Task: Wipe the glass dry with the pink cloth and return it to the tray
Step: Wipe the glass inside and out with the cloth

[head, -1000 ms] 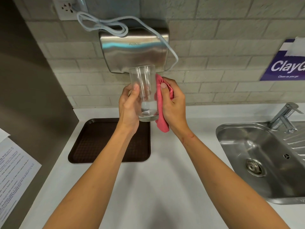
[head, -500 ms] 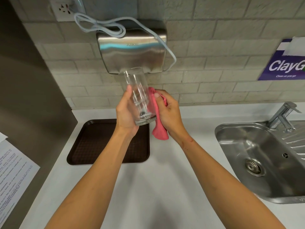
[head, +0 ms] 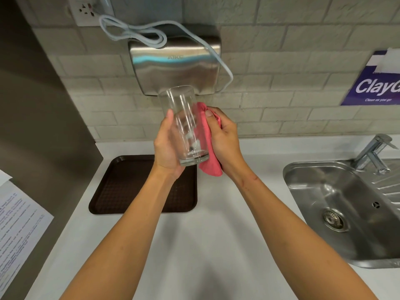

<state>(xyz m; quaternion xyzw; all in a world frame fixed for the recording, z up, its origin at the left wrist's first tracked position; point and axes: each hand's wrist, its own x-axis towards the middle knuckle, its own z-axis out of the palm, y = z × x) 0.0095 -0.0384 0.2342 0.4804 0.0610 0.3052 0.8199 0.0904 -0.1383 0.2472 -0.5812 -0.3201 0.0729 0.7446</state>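
A clear tall glass point(head: 184, 124) is held up in front of the wall, its mouth tilted slightly to the left. My left hand point(head: 166, 148) grips its lower part from the left. My right hand point(head: 225, 139) presses the pink cloth point(head: 207, 148) against the glass's right side, thumb on top of the cloth. Part of the cloth hangs below the glass's base. The dark brown tray point(head: 121, 191) lies on the white counter below my left wrist, with nothing visible on it.
A steel hand dryer point(head: 173, 68) with a looped white cable hangs on the tiled wall just behind the glass. A steel sink point(head: 337, 204) and tap point(head: 374, 152) sit at the right. A printed sheet point(head: 17, 226) hangs on the dark panel at left.
The glass has tipped from upright to leaning left. Both hands have stayed at about the same place, with the cloth still against the glass's right side.
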